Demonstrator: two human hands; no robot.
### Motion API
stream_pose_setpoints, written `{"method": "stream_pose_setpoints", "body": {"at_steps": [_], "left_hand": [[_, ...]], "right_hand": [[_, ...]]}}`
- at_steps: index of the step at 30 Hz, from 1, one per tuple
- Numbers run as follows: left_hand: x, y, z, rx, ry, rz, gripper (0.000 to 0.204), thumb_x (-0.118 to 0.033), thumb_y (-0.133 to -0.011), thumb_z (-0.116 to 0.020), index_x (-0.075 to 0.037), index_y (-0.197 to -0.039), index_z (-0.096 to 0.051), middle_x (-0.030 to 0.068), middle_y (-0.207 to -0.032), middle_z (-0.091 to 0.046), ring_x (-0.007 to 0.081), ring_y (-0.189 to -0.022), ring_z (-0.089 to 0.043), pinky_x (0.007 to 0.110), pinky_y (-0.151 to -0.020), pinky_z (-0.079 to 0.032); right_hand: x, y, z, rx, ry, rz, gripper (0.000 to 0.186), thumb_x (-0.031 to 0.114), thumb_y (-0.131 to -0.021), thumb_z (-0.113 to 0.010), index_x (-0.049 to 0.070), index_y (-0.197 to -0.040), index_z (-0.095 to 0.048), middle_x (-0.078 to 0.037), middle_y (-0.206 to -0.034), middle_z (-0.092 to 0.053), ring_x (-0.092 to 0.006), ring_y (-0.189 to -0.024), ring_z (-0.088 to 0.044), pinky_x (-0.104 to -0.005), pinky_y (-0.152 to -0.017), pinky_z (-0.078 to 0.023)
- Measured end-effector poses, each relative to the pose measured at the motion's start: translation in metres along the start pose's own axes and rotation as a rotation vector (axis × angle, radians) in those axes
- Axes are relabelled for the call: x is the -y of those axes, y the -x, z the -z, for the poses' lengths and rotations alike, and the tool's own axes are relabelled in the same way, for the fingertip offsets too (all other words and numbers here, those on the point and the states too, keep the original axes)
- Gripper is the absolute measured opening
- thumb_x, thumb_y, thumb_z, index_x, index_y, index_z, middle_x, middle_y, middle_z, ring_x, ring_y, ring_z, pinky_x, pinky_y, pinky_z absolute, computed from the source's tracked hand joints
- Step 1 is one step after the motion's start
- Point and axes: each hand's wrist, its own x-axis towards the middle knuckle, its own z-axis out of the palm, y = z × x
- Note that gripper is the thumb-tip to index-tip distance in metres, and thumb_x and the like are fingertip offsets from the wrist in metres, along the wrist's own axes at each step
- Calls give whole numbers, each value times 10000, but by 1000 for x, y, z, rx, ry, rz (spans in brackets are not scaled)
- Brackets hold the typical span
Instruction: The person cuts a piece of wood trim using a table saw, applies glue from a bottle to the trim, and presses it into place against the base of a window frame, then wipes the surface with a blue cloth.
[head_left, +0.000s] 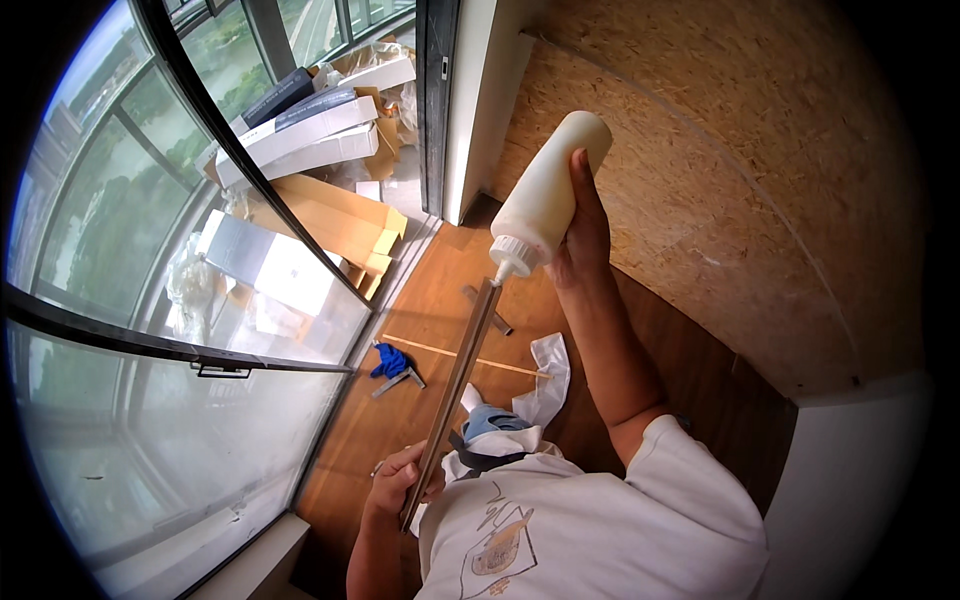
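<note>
Wood flooring (428,290) spreads below our right hand (588,218), which wraps a likely squeezable bottle (545,190), best held mid-body; our left hand (398,482) clasps a seemingly stiff strip (458,377).

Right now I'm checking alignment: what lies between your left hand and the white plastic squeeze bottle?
A long, narrow brown strip runs from the left hand toward the white bottle, in the head view.

1. No words, numbers or signs can be read.
2. Below the white bottle (548,190) in the view, the white shirt (630,515) bears a printed drawing (503,548) with scribble-like strokes, not legible as letters.
3. Left of the bottle, print on the long white box (292,150) is too small to read.
</note>
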Motion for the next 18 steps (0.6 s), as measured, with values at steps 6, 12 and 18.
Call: {"method": "stream_pose_setpoints", "body": {"at_steps": [6, 12, 18], "left_hand": [[-5, -4, -9, -34, -41, -26, 499, -467, -992, -700, -3, -1152, -610, 77, -703, -543, 159, -542, -477, 320, -487, -363], [-6, 12, -10, -50, -37, -65, 509, -470, -990, -704, 13, -1135, -639, 63, -702, -548, 156, -552, -487, 323, -496, -381], [-3, 63, 9, -223, -234, -97, 712, -426, -1012, -695, 55, -1507, -519, 33, -888, -602, 115, -761, -537, 271, -664, -441]], "right_hand": [[-3, -1, -1, 7, 23, -12, 404, 431, -1060, -641, 97, -1279, -579, -30, -1047, -654, -133, -968, -669, -334, -857, -597], [-30, -10, 12, 81, 63, -96, 430, 455, -1055, -640, 100, -1286, -566, -29, -1045, -651, -146, -913, -680, -327, -798, -610], [-115, 19, 55, -114, 6, -382, 438, 476, -1046, -637, 120, -1284, -543, -49, -1033, -658, -170, -922, -700, -336, -801, -627]]}}
